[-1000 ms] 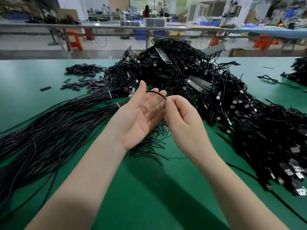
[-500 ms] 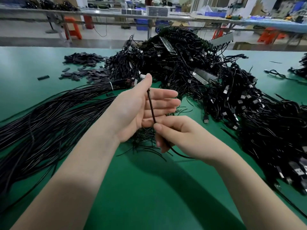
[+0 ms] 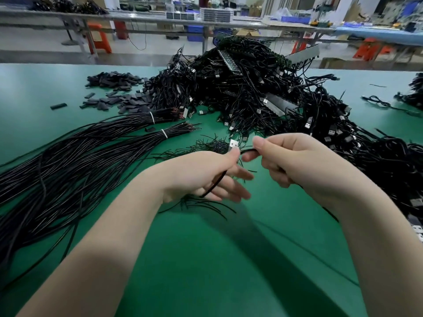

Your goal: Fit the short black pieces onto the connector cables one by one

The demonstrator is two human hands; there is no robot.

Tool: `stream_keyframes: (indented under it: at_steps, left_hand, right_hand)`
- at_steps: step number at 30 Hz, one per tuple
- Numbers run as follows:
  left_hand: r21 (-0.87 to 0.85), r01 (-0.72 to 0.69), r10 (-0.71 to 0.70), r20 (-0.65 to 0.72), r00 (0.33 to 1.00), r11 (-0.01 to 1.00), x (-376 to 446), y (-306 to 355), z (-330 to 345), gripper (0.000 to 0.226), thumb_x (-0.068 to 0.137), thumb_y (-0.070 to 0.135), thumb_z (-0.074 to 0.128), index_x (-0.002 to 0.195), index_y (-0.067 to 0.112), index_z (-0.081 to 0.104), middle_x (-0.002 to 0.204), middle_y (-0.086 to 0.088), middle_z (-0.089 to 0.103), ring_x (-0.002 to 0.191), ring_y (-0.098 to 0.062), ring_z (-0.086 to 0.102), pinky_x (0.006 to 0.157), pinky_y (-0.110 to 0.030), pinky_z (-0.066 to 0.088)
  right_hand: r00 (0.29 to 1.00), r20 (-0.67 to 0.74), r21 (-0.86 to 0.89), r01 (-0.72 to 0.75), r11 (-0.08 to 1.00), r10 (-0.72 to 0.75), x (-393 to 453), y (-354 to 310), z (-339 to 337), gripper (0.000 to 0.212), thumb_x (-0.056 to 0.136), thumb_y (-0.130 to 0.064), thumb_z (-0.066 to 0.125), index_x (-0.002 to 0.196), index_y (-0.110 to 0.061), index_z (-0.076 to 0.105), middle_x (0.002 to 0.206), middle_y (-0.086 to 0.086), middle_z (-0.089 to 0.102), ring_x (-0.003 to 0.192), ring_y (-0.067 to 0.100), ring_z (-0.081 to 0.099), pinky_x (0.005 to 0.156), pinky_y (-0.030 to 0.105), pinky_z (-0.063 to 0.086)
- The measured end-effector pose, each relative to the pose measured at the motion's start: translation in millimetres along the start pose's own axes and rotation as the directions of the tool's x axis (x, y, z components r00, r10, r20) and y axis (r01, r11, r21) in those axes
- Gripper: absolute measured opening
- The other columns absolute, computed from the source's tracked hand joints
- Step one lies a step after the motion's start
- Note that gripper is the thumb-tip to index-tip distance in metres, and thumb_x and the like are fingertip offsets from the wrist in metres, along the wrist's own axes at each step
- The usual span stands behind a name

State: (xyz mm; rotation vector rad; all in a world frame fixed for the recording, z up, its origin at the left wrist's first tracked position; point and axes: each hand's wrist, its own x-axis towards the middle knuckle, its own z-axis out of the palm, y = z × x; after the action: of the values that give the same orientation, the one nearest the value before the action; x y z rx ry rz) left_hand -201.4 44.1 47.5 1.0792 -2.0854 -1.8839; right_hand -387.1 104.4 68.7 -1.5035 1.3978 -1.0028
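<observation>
My left hand (image 3: 206,172) pinches a thin black connector cable (image 3: 215,183) just behind its silver USB plug (image 3: 233,144), which points up and away. The cable's tail hangs down across the left palm. My right hand (image 3: 295,161) grips the same cable (image 3: 248,151) a little to the right of the plug, fingers curled round it. Short flat black pieces (image 3: 119,100) lie in a loose heap at the far left of the green table (image 3: 206,259). I cannot tell whether a black piece sits on the held cable.
A large tangled pile of black USB cables (image 3: 251,92) fills the far middle and right. Two tied bundles of long black wires (image 3: 80,152) stretch along the left. Thin black offcuts (image 3: 206,143) lie under my hands. Workbenches and orange stools stand behind.
Both hands have dropped lower and turned palm-down. The cable that stood upright between them now runs sideways, with its silver plug showing above my left fingertips. My right hand moved to the right.
</observation>
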Motion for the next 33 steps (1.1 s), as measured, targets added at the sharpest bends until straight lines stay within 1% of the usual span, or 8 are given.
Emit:
stream_keyframes:
  at_steps: [2, 5, 10, 13, 17, 24, 28, 33]
  left_hand:
    - [-0.107, -0.065, 0.053, -0.114, 0.992, 0.992, 0.4, -0.7, -1.1, 0.059, 0.096, 0.062, 0.024, 0.106, 0.024, 0.069, 0.1, -0.001, 0.076, 0.097, -0.014, 0.072, 0.09, -0.033, 0.052]
    - [-0.125, -0.198, 0.165, -0.234, 0.958, 0.972, -2.6, 3.9, -1.8, 0.066, 0.098, 0.062, 0.025, 0.067, 0.025, 0.071, 0.068, 0.001, 0.072, 0.061, -0.014, 0.068, 0.056, -0.02, 0.052]
    - [-0.193, -0.269, 0.25, -0.115, 0.961, 0.944, -5.2, 5.6, -3.3, 0.045, 0.094, 0.057, 0.036, 0.061, 0.029, 0.046, 0.051, 0.013, 0.029, 0.042, -0.008, 0.019, 0.043, -0.021, 0.02]
    - [-0.159, -0.218, 0.22, -0.008, 0.976, 0.963, -4.2, 5.7, 1.8, 0.032, 0.09, 0.043, 0.043, 0.065, 0.032, 0.059, 0.052, 0.014, 0.033, 0.042, -0.007, 0.022, 0.041, -0.019, 0.022]
    - [-0.098, -0.241, 0.247, 0.057, 0.967, 0.966, -5.4, 3.5, 10.5, 0.035, 0.094, 0.048, 0.041, 0.074, 0.037, 0.067, 0.054, 0.013, 0.039, 0.045, -0.006, 0.03, 0.043, -0.014, 0.028]
    - [0.035, -0.211, 0.209, 0.043, 0.977, 0.977, -10.4, 10.3, 13.7, 0.058, 0.092, 0.063, 0.036, 0.078, 0.022, 0.075, 0.074, -0.002, 0.074, 0.068, -0.014, 0.068, 0.066, -0.021, 0.053]
    - [0.058, -0.283, 0.284, -0.011, 0.959, 0.957, -14.3, 14.1, 11.5, 0.06, 0.095, 0.059, 0.031, 0.077, 0.021, 0.074, 0.079, -0.004, 0.076, 0.078, -0.017, 0.073, 0.076, -0.024, 0.055]
    - [-0.254, -0.412, 0.396, -0.113, 0.911, 0.875, -20.4, 17.2, 6.9, 0.053, 0.091, 0.057, 0.036, 0.062, 0.026, 0.067, 0.062, -0.005, 0.07, 0.06, -0.021, 0.07, 0.059, -0.027, 0.056]
  right_hand:
    - [0.999, -0.01, 0.068, 0.036, 0.997, -0.035, -3.9, -7.6, 3.5, 0.031, 0.098, -0.034, 0.052, 0.088, -0.016, 0.075, 0.053, -0.009, 0.036, 0.043, 0.008, 0.032, 0.043, 0.016, 0.031]
    - [0.997, -0.046, 0.156, 0.063, 0.986, -0.056, -6.2, -12.2, 6.1, 0.028, 0.099, -0.031, 0.052, 0.092, -0.018, 0.076, 0.056, -0.007, 0.036, 0.045, 0.009, 0.03, 0.044, 0.017, 0.029]
    - [0.978, -0.207, -0.008, -0.013, 1.0, 0.011, 0.6, -6.2, 3.4, 0.029, 0.099, -0.032, 0.051, 0.085, -0.025, 0.075, 0.061, -0.008, 0.044, 0.05, 0.01, 0.035, 0.045, 0.017, 0.029]
    - [0.978, -0.183, -0.1, 0.078, 0.992, -0.095, -0.3, -5.0, 7.1, 0.02, 0.094, -0.038, 0.056, 0.088, -0.037, 0.075, 0.061, -0.012, 0.044, 0.052, 0.005, 0.035, 0.046, 0.014, 0.029]
    - [0.965, -0.122, -0.02, 0.232, 0.972, -0.233, -2.2, -7.0, 16.1, 0.016, 0.091, -0.027, 0.064, 0.089, -0.015, 0.075, 0.048, -0.014, 0.054, 0.04, -0.001, 0.043, 0.045, 0.005, 0.031]
    - [0.992, -0.11, 0.22, 0.084, 0.972, -0.061, 0.1, -5.2, 14.0, 0.027, 0.071, -0.049, 0.065, 0.075, -0.025, 0.075, 0.047, -0.015, 0.039, 0.043, 0.005, 0.029, 0.042, 0.017, 0.027]
    - [0.997, -0.071, 0.348, 0.033, 0.937, -0.008, 1.7, -4.9, 16.6, 0.035, 0.076, -0.05, 0.062, 0.092, -0.022, 0.074, 0.053, -0.014, 0.044, 0.043, 0.006, 0.026, 0.042, 0.018, 0.023]
    - [0.979, -0.198, -0.039, -0.06, 0.997, 0.051, 1.9, -0.1, 5.0, 0.028, 0.09, -0.045, 0.06, 0.082, -0.021, 0.072, 0.051, -0.009, 0.051, 0.042, 0.008, 0.033, 0.04, 0.018, 0.028]
